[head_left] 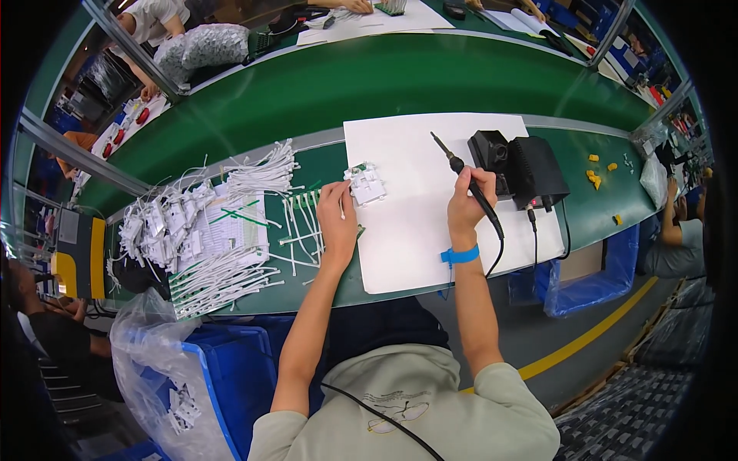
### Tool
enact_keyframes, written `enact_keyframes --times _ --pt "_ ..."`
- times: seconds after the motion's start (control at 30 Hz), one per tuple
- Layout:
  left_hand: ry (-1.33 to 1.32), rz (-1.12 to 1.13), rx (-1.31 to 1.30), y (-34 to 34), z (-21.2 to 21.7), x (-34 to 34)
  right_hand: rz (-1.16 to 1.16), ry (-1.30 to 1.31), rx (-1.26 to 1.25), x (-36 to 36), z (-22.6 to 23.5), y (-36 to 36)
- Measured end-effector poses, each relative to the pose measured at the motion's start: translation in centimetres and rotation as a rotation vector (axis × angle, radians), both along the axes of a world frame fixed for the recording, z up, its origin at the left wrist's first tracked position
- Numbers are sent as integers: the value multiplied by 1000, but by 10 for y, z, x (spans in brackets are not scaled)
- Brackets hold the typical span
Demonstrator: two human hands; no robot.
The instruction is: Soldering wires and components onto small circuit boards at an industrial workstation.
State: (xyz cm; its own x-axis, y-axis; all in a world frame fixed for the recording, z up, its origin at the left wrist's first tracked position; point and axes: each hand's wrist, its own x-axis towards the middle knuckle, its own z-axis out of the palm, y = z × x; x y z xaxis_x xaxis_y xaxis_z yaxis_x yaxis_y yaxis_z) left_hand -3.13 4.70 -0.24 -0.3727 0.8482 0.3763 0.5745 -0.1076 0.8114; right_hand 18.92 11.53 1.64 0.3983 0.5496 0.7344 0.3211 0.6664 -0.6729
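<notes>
In my right hand (pixel 470 201), closed around its handle, is a soldering iron (pixel 484 203); its tip points up and left, raised over a white sheet (pixel 415 253). My left hand (pixel 337 219) has bent fingers pressed together at the left edge of a small white plastic housing (pixel 367 183) with a bit of green on its top. This housing lies near the sheet's left edge. Beside my left hand, white cables (pixel 304 227) with green strips lie on the green bench. My left fingertips partly hide their contact with the housing.
A black soldering station (pixel 538 173) and iron holder (pixel 490 150) stand right of the sheet. White housings (pixel 165 223) and bundled cables (pixel 223 284) pile up at left. Yellow pieces (pixel 593 180) lie at right. Blue bins (pixel 231 353) stand below the bench; other people work nearby.
</notes>
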Motion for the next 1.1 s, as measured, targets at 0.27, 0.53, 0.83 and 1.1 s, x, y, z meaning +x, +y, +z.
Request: enact_keyframes --times 0.27,0.53,0.83,1.1 --pt "98 -13 5 -4 5 0 30 -34 -25 -4 -4 2" --pt "396 -77 -13 -12 3 -4 50 -71 -20 -6 -7 1" --pt "595 -239 -136 -20 6 -1 166 -131 -16 -16 -8 -3" --pt "808 -93 -158 -8 -1 27 206 -165 -165 -28 -1 -9"
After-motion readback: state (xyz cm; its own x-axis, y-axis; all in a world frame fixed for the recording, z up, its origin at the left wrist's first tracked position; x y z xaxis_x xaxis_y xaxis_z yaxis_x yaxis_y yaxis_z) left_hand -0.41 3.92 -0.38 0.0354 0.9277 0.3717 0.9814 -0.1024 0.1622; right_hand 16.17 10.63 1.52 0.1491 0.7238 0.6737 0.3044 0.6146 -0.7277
